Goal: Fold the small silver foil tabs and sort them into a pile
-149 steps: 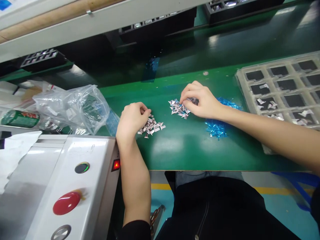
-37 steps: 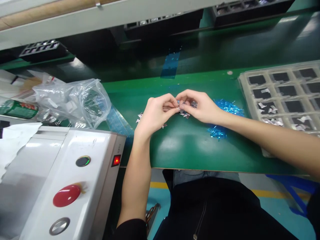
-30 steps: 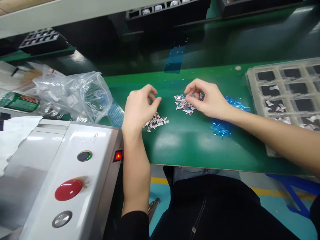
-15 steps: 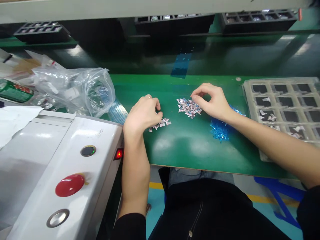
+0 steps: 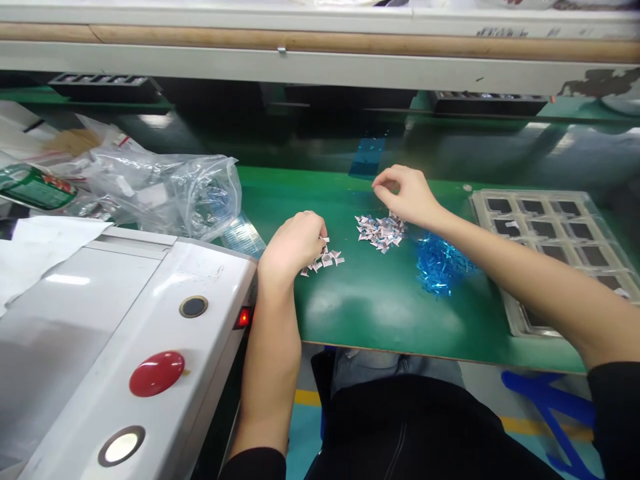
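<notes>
Two heaps of tiny silver strips lie on the green bench top (image 5: pixel 380 307). My left hand (image 5: pixel 291 243) rests curled over the left heap (image 5: pixel 324 259), fingertips closed among the strips. My right hand (image 5: pixel 406 197) hovers just behind the right heap (image 5: pixel 380 231), thumb and forefinger pinched together; what they pinch is too small to make out. A pile of blue film scraps (image 5: pixel 438 263) lies under my right forearm.
A clear tray (image 5: pixel 555 240) with dark pockets sits at the right. A crumpled plastic bag (image 5: pixel 170 193) lies at the left, a green can (image 5: pixel 35 190) behind it. A white machine (image 5: pixel 125 320) with a red button (image 5: pixel 157 373) fills the lower left. Black trays stand under the shelf.
Earlier both hands met over the strips, then parted. My left hand settled on the left heap; my right hand lifted slightly behind the right heap. The view has tilted upward.
</notes>
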The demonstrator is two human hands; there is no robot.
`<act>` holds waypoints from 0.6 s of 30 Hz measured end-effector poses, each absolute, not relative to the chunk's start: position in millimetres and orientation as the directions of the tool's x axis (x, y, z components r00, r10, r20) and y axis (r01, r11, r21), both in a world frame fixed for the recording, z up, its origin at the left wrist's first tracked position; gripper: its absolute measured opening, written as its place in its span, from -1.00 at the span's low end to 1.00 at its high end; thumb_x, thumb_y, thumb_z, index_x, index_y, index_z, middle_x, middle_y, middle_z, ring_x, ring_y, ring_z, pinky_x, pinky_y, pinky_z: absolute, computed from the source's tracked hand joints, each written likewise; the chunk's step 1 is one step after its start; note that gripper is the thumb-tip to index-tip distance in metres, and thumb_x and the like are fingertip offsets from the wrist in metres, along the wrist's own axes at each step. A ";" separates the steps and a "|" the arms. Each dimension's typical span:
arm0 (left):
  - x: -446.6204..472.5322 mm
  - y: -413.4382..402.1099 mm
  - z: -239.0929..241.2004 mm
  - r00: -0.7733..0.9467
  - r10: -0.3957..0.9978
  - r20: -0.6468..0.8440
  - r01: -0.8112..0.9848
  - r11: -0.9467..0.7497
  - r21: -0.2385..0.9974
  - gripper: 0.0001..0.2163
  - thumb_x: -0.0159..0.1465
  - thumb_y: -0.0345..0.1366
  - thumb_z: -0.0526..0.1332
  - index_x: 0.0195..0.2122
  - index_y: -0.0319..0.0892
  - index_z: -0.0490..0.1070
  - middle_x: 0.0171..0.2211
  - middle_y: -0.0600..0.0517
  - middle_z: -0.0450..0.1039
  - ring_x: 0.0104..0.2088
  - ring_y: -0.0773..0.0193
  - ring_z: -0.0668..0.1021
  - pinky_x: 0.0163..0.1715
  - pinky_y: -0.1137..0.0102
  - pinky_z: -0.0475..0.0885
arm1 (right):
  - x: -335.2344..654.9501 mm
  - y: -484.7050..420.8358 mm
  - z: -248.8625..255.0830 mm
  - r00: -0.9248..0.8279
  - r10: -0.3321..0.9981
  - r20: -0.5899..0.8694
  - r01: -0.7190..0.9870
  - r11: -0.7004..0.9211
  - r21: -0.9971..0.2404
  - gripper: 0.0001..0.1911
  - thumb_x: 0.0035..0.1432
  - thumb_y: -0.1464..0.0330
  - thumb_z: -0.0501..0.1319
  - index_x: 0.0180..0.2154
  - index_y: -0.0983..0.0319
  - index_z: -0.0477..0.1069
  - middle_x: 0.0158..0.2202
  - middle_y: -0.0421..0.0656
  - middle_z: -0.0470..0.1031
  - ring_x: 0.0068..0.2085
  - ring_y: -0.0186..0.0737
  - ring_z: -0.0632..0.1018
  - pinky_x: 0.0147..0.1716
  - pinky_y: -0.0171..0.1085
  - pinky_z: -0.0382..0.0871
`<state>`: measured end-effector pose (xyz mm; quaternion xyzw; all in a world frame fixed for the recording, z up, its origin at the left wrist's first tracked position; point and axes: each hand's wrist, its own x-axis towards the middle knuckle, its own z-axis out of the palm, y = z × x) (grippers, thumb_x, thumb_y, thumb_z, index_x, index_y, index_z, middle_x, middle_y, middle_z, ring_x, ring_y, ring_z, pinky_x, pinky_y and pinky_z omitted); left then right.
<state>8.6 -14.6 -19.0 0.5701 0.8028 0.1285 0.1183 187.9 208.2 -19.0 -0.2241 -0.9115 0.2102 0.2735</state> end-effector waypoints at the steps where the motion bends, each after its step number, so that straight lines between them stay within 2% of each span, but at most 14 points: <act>1: 8.2 -14.1 -19.5 -0.321 0.946 -0.037 0.888 0.314 0.336 -0.83 0.24 -0.51 0.30 -0.36 -0.09 0.60 -0.22 -0.15 0.67 -0.17 -0.08 0.71 -0.15 0.12 0.62 | 182.2 213.9 -19.9 -0.760 0.531 0.375 0.341 0.817 -0.466 -0.82 0.31 0.39 0.27 -0.22 0.17 0.69 -0.16 0.00 0.70 -0.08 0.13 0.66 0.09 0.13 0.56; 4: 9.0 -13.1 -17.7 -0.313 0.950 -0.006 0.901 0.299 0.315 -0.86 0.31 -0.48 0.31 -0.30 -0.11 0.63 -0.15 -0.18 0.65 -0.10 -0.11 0.71 -0.08 0.11 0.60 | 169.9 226.9 -26.5 -0.784 0.562 0.263 0.461 0.811 -0.360 -0.76 0.30 0.41 0.29 -0.09 0.24 0.72 -0.06 0.08 0.71 0.00 0.20 0.65 0.16 0.16 0.53; 8: 12.3 -13.1 -12.6 -0.306 0.952 0.006 0.898 0.286 0.334 -0.86 0.38 -0.46 0.30 -0.27 -0.12 0.63 -0.13 -0.17 0.67 -0.06 -0.10 0.70 -0.01 0.13 0.57 | 166.2 231.9 -38.0 -0.835 0.526 0.160 0.472 0.835 -0.282 -0.71 0.36 0.36 0.29 -0.02 0.28 0.74 -0.01 0.12 0.72 0.06 0.24 0.62 0.24 0.20 0.48; 13: 14.0 -13.9 -10.6 -0.329 0.944 0.007 0.876 0.303 0.377 -0.84 0.44 -0.42 0.27 -0.29 -0.11 0.59 -0.25 -0.11 0.69 -0.15 -0.06 0.68 -0.08 0.15 0.53 | 169.7 229.3 -43.2 -0.834 0.518 0.188 0.463 0.844 -0.269 -0.71 0.41 0.32 0.29 -0.03 0.29 0.76 -0.04 0.13 0.73 0.05 0.26 0.62 0.25 0.24 0.46; 18: 11.7 -12.9 -12.4 -0.331 0.944 0.019 0.841 0.285 0.460 -0.86 0.38 -0.48 0.32 -0.14 -0.08 0.55 -0.23 -0.03 0.70 -0.20 0.03 0.70 -0.14 0.21 0.49 | 170.5 230.5 -41.3 -0.829 0.520 0.205 0.458 0.843 -0.283 -0.76 0.41 0.33 0.30 -0.09 0.23 0.77 -0.08 0.09 0.75 0.03 0.28 0.63 0.19 0.23 0.52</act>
